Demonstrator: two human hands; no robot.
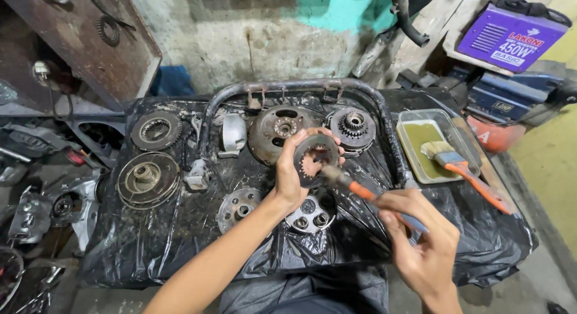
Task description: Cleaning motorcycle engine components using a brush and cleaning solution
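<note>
My left hand (293, 173) grips a dark toothed clutch ring (317, 159), held upright above the black plastic sheet (180, 230). My right hand (424, 242) holds a small brush with an orange and blue handle (366, 194); its bristle end touches the ring's lower right edge. Below the ring lies a silver clutch hub (312, 215) with round bosses.
Several greasy clutch parts lie on the sheet: a round drum (277, 131), a geared hub (353, 128), two discs (148, 179) at left, a small hub (237, 206). A tray of greenish liquid (421, 149) holds a paintbrush (463, 170). A bent metal tube (300, 85) arches behind. A purple box (511, 34) stands far right.
</note>
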